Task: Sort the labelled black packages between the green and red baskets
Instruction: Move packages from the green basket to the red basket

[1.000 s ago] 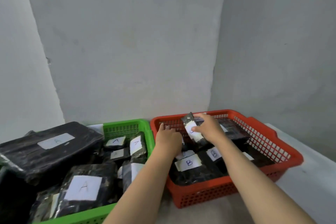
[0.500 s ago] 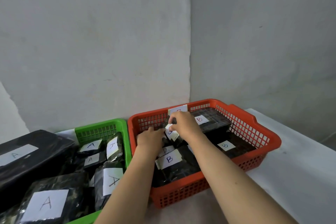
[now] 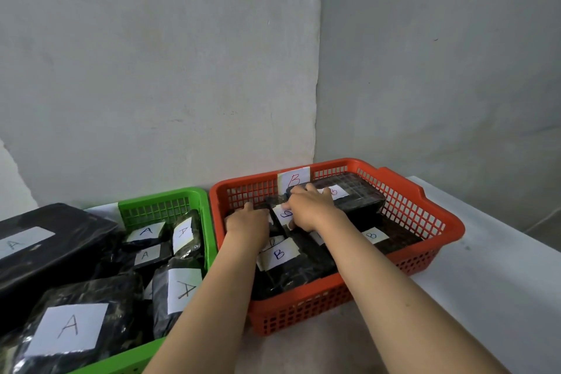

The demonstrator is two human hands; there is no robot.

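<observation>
The red basket [image 3: 431,209] on the right holds several black packages with white "B" labels, and a "B" tag hangs on its back wall. My right hand [image 3: 309,206] grips a small black package [image 3: 283,215] with a "B" label, standing on edge among the others in the basket. My left hand [image 3: 247,220] is down in the basket's left part, fingers curled against the packages beside it; what it holds is hidden. The green basket [image 3: 182,200] on the left is full of black packages labelled "A".
A large black "A" package [image 3: 45,246] lies across the green basket's far left. Both baskets stand on a white table [image 3: 485,297] pushed into a grey wall corner. A flat black box [image 3: 352,194] labelled "B" sits at the red basket's back.
My right hand lowered the small "B" package from above the rim down into the red basket. My left hand moved deeper into the basket. The camera view shifted right.
</observation>
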